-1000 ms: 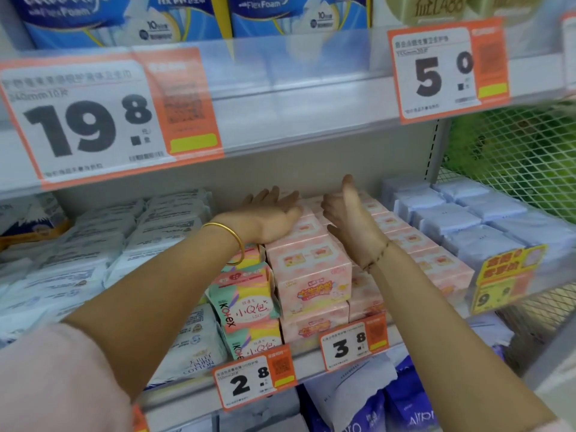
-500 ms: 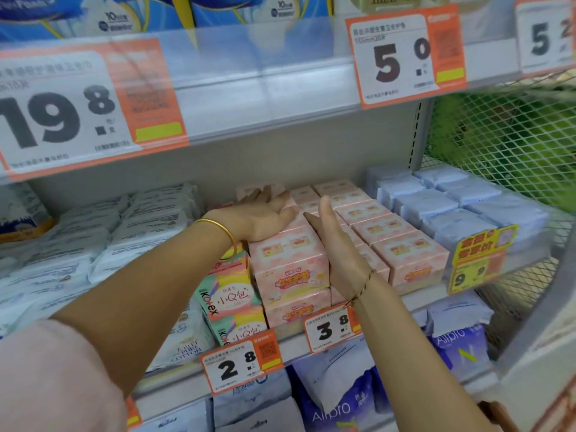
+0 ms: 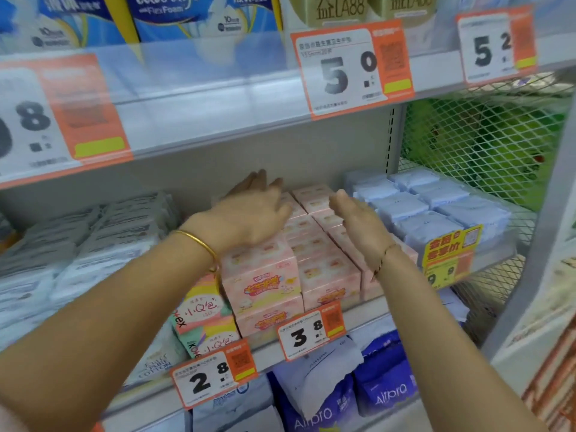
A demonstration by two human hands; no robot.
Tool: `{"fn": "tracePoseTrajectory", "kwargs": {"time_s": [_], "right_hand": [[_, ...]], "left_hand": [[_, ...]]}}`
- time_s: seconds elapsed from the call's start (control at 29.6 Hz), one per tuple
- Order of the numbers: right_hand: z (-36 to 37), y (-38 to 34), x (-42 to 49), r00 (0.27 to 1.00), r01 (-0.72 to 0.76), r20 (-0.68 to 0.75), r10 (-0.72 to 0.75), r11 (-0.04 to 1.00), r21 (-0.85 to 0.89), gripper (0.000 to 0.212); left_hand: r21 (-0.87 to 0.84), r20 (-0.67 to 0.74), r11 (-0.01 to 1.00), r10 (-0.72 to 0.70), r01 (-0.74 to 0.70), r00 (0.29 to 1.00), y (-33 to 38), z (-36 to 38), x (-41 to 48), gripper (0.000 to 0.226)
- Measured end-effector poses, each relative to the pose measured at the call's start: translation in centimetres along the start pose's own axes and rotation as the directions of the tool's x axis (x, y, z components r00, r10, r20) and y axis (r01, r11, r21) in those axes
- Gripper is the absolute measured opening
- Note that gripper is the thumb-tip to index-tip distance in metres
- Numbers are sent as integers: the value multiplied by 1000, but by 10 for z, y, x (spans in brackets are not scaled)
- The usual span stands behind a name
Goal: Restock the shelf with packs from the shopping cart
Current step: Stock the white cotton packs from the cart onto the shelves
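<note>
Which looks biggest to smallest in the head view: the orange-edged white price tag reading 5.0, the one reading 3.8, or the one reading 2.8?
1. Orange-edged 5.0 price tag, largest.
2. 2.8 price tag.
3. 3.8 price tag, slightly smaller; the 2.8 one hangs nearer the camera, so these two may match.

Motion blur smears the left hand [image 3: 252, 213], so whether it touches the pink packs [image 3: 265, 285] beneath cannot be told. The right hand [image 3: 361, 226] hides part of their rows. The leftmost price tag [image 3: 62, 116] is cut by the edge, its small print unreadable.
</note>
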State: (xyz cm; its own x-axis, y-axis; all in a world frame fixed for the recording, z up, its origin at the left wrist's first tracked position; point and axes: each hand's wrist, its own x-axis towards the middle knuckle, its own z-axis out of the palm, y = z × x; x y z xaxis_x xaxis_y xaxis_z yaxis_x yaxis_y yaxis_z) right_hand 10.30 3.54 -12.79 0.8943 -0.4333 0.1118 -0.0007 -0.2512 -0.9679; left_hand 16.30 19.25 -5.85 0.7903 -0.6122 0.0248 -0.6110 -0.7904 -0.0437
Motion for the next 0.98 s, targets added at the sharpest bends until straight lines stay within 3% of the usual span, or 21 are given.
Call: {"fn": "tracePoseTrajectory", "kwargs": {"time_s": [0.1,0.2,0.3,0.44,0.64,0.84,0.98], "right_hand": [[-21,1,32,995,90,77,-60,870,-484,34],[-38,11,51,991,121,123,-53,740,-661,37],[-61,11,49,981,195,139,-138,651,-733,41],[-67,10,57,958,281,265,-111,547,-788,40],[-34,14,122,938,329,342,-58,461,-824,39],[-4,24,164,922,364,387,-19,382,-849,39],[4,40,176,915,377,404,-13,386,-842,42]], "left_hand": [[73,-66,993,99,-94,993,65,8,-15,56],[22,116,998,50,-53,992,117,33,-11,61],[-79,157,997,10,2,988,137,57,9,64],[-200,94,977,-52,70,994,133,82,41,61],[-223,186,957,-148,188,971,126,91,61,60],[-248,95,952,-160,179,983,123,96,76,60],[-229,145,954,-161,192,976,121,100,84,61]]}}
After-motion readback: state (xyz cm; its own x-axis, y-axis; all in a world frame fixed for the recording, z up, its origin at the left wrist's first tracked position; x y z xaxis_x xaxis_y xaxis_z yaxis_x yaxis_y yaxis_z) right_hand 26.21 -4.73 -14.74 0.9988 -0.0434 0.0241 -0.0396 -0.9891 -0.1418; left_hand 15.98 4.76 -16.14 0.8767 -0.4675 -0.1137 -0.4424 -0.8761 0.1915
